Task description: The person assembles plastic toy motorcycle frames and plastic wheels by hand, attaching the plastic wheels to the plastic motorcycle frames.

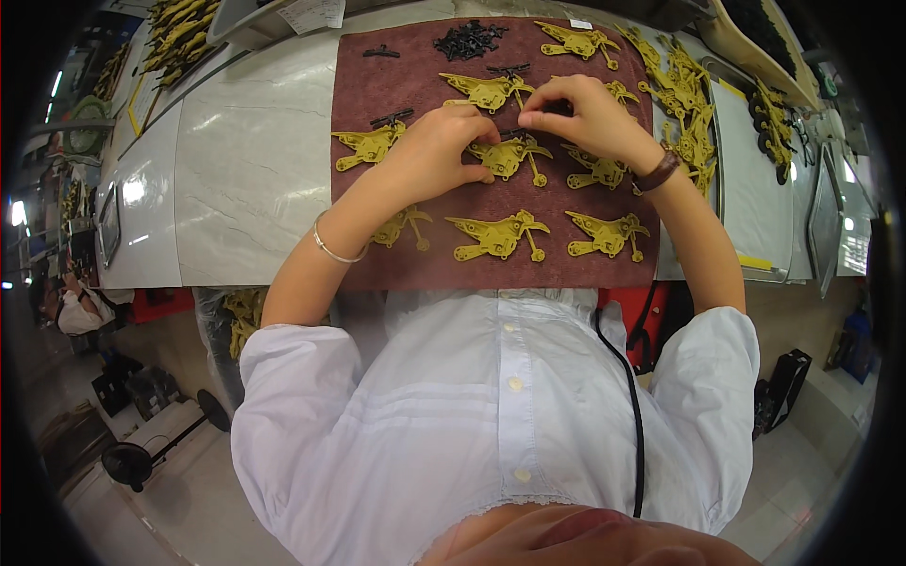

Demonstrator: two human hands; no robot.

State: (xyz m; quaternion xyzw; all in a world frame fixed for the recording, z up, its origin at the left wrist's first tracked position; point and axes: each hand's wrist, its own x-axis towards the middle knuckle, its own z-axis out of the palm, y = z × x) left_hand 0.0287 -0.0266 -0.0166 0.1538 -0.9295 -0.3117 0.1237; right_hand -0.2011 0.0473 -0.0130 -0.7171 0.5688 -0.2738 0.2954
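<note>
A yellow moulded plastic piece (510, 158), shaped like a toy motorbike body, lies on the dark red cloth (472, 196). My left hand (439, 149) grips its left end, thumb below and fingers above. A small black part (512, 134) rests along the piece's upper edge. Just above that, my right hand (587, 115) pinches thumb and forefinger together; whatever lies between the tips is too small to make out. Farther back sits another yellow piece (489, 92) with a black part (510, 69) beside it. At the left, a yellow piece (368, 144) is partly covered by my left hand.
Nearer me lie more yellow pieces (497, 236). A heap of small black parts (469, 41) is at the cloth's far side. Many yellow pieces (694, 123) are piled along the right edge, beside a tray (750, 179). A grey bin (250, 24) stands back left.
</note>
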